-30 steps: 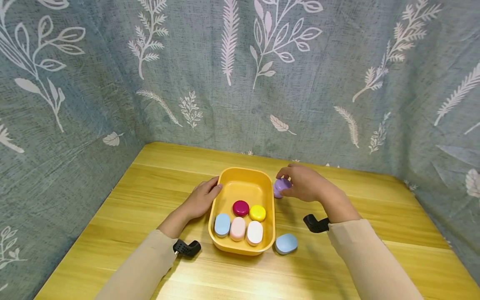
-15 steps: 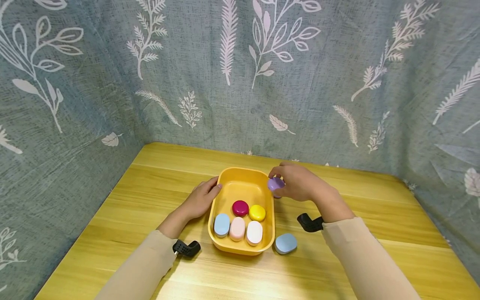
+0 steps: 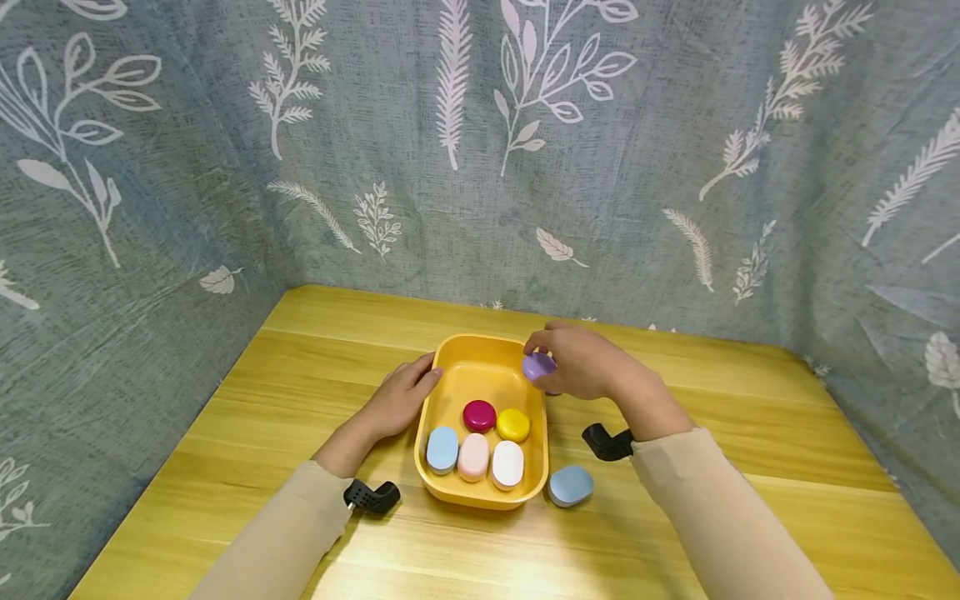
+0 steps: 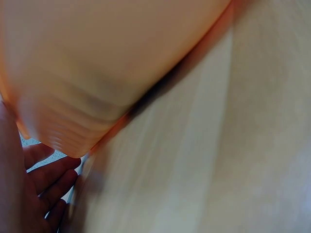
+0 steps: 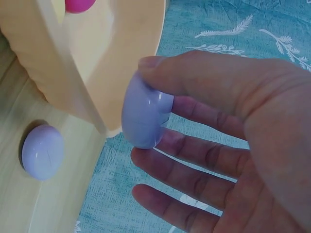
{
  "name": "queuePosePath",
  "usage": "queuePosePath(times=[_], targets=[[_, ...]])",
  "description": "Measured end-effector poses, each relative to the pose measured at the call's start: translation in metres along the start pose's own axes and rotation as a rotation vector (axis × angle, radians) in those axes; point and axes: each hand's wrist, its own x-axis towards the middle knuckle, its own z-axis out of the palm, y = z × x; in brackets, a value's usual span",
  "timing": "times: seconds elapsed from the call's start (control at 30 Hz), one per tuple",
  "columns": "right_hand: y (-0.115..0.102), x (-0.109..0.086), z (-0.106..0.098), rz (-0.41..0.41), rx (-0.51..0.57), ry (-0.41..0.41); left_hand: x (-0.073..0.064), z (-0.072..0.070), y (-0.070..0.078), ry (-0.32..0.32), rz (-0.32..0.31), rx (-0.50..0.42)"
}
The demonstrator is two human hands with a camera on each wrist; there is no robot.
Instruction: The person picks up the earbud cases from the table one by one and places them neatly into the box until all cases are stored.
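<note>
My right hand (image 3: 577,362) pinches a glossy purple oval piece (image 3: 538,366) between thumb and fingers, at the right rim of the yellow tray (image 3: 480,500). In the right wrist view the piece (image 5: 141,116) is tilted on edge, thumb on top, fingertips below. My left hand (image 3: 397,396) rests against the tray's left side, thumb at the rim; its fingers (image 4: 53,174) show fairly straight in the left wrist view. Inside the tray lie a crimson round piece (image 3: 479,415), a yellow one (image 3: 513,425), and light blue (image 3: 442,450), pink (image 3: 473,457) and white (image 3: 507,464) oblong pieces.
A second purple oval piece (image 5: 43,152) lies on the wooden table beside the tray, mostly hidden by my right hand in the head view. A blue-grey oblong piece (image 3: 570,486) sits off the tray's near right corner. Leaf-patterned cloth (image 3: 480,208) hangs behind the table.
My right hand has lifted the purple piece from beside the tray and moved it left to the right rim. The left hand and tray stay in place.
</note>
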Motion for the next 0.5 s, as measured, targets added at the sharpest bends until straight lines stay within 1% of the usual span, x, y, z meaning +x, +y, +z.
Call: queuePosePath(times=[0.17,0.3,0.5], targets=[[-0.004,0.003,0.000,-0.022,0.010,0.009,0.001,0.000,-0.001,0.007,0.004,-0.004],[-0.008,0.006,0.001,-0.029,0.011,0.001,0.002,0.000,-0.001,0.004,0.004,-0.008],[-0.013,0.009,0.002,-0.054,-0.011,0.001,0.002,0.001,-0.001,0.002,0.001,0.000]])
